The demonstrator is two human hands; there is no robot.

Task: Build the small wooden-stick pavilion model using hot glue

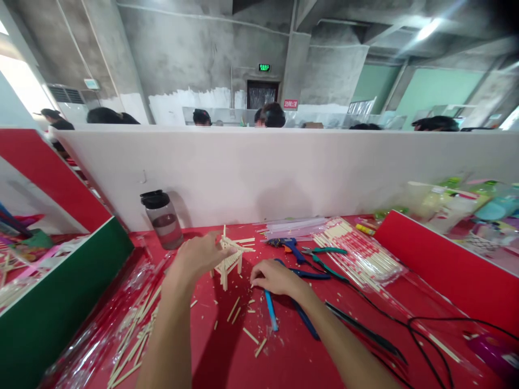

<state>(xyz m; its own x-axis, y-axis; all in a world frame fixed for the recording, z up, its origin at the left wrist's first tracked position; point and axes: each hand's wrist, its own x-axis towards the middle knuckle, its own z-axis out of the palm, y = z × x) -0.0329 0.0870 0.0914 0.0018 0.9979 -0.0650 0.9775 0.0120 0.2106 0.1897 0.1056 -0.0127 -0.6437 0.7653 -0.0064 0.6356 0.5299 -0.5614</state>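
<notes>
My left hand grips the top of a small model built of thin wooden sticks, which stands on legs on the red tabletop. Its thumb lies across the model; the other fingers are partly hidden behind it. Just to the right, my right hand is low over the table with thumb and forefinger pinched together. Whatever is between those fingertips is too small to make out. Under and beside this hand lie blue-handled pliers and a blue stick. Short cut stick pieces are scattered in front of the model.
A blue glue gun and green-handled pliers lie behind my right hand. Bagged sticks are at the back right, loose sticks at the left. A water bottle stands by the white partition. A black cable crosses the right side.
</notes>
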